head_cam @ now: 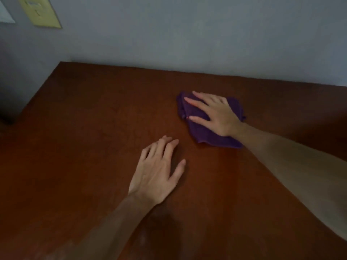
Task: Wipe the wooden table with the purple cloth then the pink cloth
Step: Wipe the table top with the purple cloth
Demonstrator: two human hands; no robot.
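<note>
The purple cloth lies crumpled on the dark wooden table, right of centre and toward the far edge. My right hand presses flat on top of it with straight, spread fingers pointing left. My left hand rests palm down on the bare wood, nearer to me and left of the cloth, fingers straight and holding nothing. No pink cloth is in view.
A grey wall runs along the table's far edge. A yellow switch plate is mounted on the wall at the upper left. The table's left edge drops off toward a dark floor corner.
</note>
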